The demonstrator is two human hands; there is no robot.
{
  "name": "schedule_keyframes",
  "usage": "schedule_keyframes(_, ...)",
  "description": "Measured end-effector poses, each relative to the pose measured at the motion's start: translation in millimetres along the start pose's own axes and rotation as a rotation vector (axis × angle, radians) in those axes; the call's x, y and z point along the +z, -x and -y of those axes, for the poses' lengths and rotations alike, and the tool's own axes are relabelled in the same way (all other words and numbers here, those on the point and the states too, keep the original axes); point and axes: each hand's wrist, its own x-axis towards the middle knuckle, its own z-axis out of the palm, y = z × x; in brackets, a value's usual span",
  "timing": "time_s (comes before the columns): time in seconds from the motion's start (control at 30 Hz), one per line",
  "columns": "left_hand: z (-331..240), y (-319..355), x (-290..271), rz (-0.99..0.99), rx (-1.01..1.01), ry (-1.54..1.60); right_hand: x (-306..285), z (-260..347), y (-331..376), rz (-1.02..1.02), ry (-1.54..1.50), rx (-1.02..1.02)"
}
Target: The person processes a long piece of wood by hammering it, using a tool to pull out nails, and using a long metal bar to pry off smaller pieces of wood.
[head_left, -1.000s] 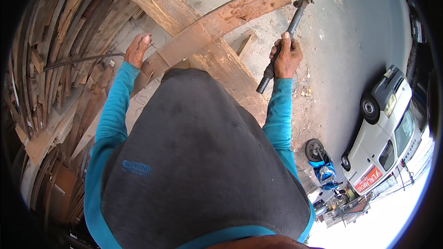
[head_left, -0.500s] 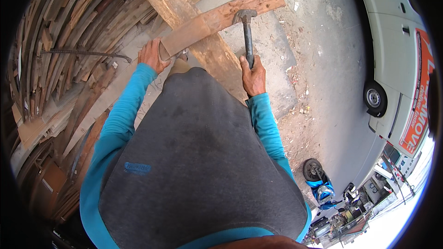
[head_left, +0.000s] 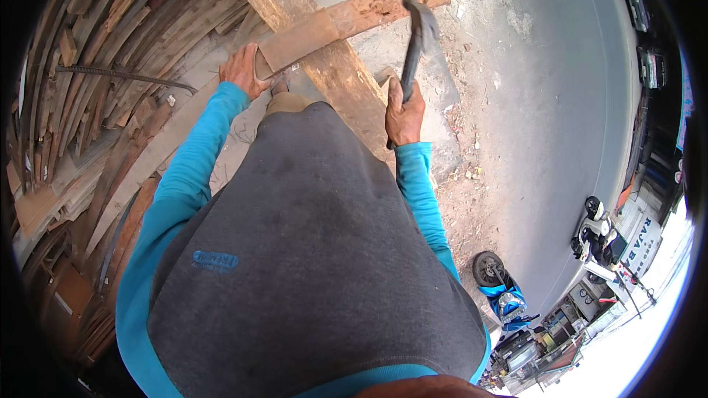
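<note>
My left hand point(head_left: 243, 72) is closed around the near-left end of a short wooden board point(head_left: 299, 40). The board slopes up to the right and lies across a longer, rough plank point(head_left: 343, 77). Its far right part looks redder and more worn than the end I grip. My right hand point(head_left: 405, 112) is wrapped round the dark handle of a hammer point(head_left: 420, 33). The hammer's head is raised beside the board's far right end, and whether it touches the wood I cannot tell.
Stacked timber strips point(head_left: 147, 37) fill the left side, with a ribbed steel bar point(head_left: 125, 72) lying over them. Wood chips and debris point(head_left: 461, 147) litter the ground on the right. Beyond runs a grey road point(head_left: 560, 103), with a blue motorcycle point(head_left: 505, 291) parked at lower right.
The hammer in my right hand has tilted to the right and its head has turned. My left hand keeps its hold on the board. The white van has left the view.
</note>
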Motion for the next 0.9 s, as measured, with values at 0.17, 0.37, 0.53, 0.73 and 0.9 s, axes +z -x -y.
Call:
schedule_keyframes(0.17, -0.7, -10.6, -13.1, -0.005, -0.029, -0.023, -15.1, 43.2, 1.1, -0.003, -0.250, 0.171)
schedule_keyframes(0.37, 1.9, 5.6, -1.2, 0.004, -0.037, 0.010, -82.9, 147.2, -10.9, -0.460, -0.528, -0.792)
schedule_keyframes(0.53, 3.0, -1.3, 2.1, -0.001, 0.001, 0.020, 4.3, 4.3, 7.8, -0.142, -0.047, -0.136)
schedule_keyframes(0.73, 5.9, 2.2, 1.6, -0.011, -0.034, 0.012, -3.0, 60.2, 17.7, 0.117, -0.125, 0.053)
schedule_keyframes(0.9, 7.0, 7.7, 1.2, 0.010, -0.037, 0.007, -81.8, 187.0, 1.3, -0.372, -0.575, -0.883)
